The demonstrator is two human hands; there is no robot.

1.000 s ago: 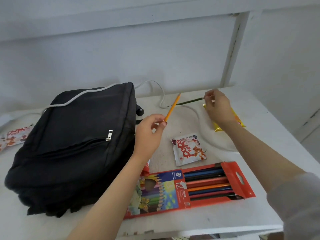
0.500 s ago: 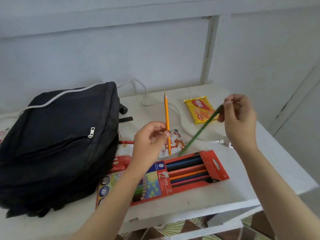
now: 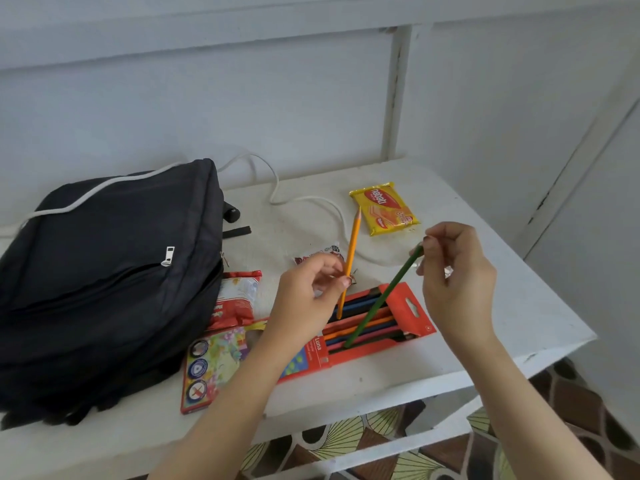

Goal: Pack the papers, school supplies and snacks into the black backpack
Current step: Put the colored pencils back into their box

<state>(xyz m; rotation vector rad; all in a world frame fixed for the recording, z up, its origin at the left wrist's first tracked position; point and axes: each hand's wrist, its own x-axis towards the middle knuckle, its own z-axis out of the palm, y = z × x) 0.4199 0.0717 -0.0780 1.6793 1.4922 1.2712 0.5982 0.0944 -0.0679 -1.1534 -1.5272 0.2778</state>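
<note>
The black backpack [image 3: 104, 271] lies zipped on the left of the white table [image 3: 502, 306]. My left hand [image 3: 308, 296] pinches an orange pencil [image 3: 351, 251] that stands nearly upright, its lower end over the open red pencil box [image 3: 408, 317]. My right hand [image 3: 453, 268] pinches the top of a green pencil [image 3: 384, 299], whose lower tip reaches into the box among the other coloured pencils. A yellow wafer pack [image 3: 384, 207] lies at the back. A red snack bag [image 3: 235, 299] sits beside the backpack. A small white and red packet [image 3: 318, 252] is half hidden behind my left hand.
A white cable [image 3: 277, 188] loops across the table behind the pencils and over the backpack. The table's right and front edges are close to the box. Walls stand behind and to the right. A patterned floor [image 3: 346, 441] shows below the table.
Both hands came down and closer to the pencil box. The green pencil swung from pointing left at the back to slanting down into the box. The orange pencil turned more upright.
</note>
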